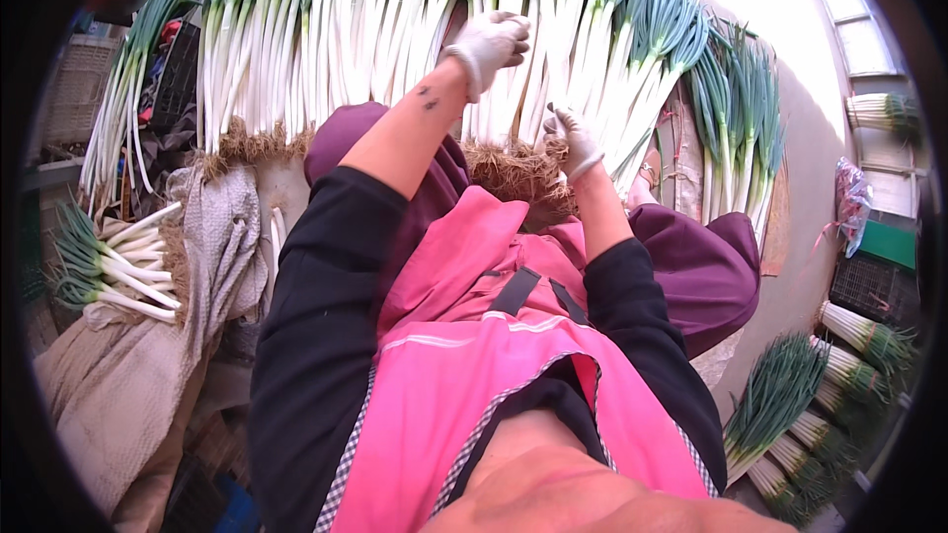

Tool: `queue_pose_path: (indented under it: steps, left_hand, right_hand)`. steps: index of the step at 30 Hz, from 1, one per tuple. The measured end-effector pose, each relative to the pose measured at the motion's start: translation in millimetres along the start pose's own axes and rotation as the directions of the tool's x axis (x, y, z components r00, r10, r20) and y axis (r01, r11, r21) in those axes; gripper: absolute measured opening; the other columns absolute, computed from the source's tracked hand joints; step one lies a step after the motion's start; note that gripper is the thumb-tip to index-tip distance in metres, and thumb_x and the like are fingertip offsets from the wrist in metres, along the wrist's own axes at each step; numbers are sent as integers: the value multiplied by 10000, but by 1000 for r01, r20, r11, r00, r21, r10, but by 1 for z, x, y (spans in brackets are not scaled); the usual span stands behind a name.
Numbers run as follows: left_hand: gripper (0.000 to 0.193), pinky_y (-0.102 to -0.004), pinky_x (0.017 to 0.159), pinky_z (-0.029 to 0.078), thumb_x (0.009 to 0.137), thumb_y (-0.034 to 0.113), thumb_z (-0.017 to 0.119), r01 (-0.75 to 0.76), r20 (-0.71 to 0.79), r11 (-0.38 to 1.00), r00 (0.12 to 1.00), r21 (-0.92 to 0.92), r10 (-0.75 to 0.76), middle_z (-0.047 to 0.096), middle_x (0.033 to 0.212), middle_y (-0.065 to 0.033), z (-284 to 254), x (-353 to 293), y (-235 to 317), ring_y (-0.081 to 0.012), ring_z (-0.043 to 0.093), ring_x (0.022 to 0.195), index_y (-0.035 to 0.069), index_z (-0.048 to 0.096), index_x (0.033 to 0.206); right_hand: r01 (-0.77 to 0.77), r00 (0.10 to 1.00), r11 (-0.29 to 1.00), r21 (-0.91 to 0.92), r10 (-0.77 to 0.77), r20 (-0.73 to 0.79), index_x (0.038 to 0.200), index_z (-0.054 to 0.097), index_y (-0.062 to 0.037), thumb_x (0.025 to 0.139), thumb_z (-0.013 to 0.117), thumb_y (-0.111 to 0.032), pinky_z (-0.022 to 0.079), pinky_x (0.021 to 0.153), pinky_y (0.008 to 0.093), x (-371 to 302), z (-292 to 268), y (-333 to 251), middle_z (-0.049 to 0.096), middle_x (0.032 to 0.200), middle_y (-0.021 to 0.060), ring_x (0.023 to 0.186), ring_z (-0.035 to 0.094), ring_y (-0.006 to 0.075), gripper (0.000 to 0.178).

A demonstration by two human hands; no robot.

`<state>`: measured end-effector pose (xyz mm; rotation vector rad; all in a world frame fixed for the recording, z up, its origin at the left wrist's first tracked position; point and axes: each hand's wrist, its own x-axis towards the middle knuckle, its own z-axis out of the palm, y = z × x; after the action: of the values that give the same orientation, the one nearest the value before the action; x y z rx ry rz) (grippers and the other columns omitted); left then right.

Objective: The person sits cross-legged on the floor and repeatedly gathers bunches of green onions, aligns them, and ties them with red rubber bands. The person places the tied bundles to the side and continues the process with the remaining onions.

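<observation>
Long green onions (336, 49) with white shafts, green tops and brown roots (518, 173) lie side by side in a wide row in front of me. Over the white shafts, my left hand (492, 47), in a pale glove, has its fingers curled closed. Nearer to me, my right hand (577, 141) is also gloved and closed, beside the root ends of the middle onions. What either hand pinches, if anything, is too small or hidden to name. The root clump sits just left of my right hand, close to my pink apron (464, 247).
More green onions (736, 128) lean at the right end of the row. Bundled onions (790, 415) lie at the lower right, near a dark crate (869, 286). Loose onions (133, 266) rest at left by a woven sack (128, 375). A pale crate (84, 79) stands at far left.
</observation>
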<state>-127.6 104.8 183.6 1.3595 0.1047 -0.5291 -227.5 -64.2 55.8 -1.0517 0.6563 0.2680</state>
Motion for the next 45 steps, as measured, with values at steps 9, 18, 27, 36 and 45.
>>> queue_pose_path:
  steps: [9,18,27,36,45]
  left_hand:
    - [225,-303,566,510,956,241,428,303,293,850,938,-432,-186,437,638,-2,79,52,-29,-141,468,554,63,471,825]
    - [168,-292,492,507,881,179,533,-268,25,921,958,-281,286,520,712,-30,84,-60,-6,-140,546,513,36,484,953]
    - [298,-225,363,390,889,182,524,-420,-46,807,895,-414,443,457,682,-24,21,-143,35,-67,447,449,21,380,1094]
    - [251,-192,429,491,889,152,544,-450,-351,893,839,-16,416,546,718,-67,-226,-81,126,-116,501,503,-5,445,1059]
    - [515,-438,902,430,775,406,579,785,-964,564,251,256,87,567,1163,-197,-510,-156,-143,-374,534,1088,76,533,1168]
  right_hand:
    - [106,968,994,19,-108,227,1188,447,17,895,533,-131,338,442,213,-211,6,-14,418,640,10,500,393,94,340]
    - [497,865,790,-359,-416,281,1144,473,-1,874,576,-131,380,564,182,-220,6,24,495,801,-16,650,436,36,317]
    - [519,768,834,-184,-362,528,1195,445,38,832,659,-265,395,517,202,-218,70,4,506,705,3,596,468,68,519]
    - [438,897,790,-429,-356,261,1117,508,30,930,507,-236,360,421,197,-181,68,-17,498,597,24,467,445,86,325]
    - [277,961,813,-512,-242,136,1075,523,-4,924,516,-188,340,412,189,-151,25,8,500,612,9,467,436,60,238]
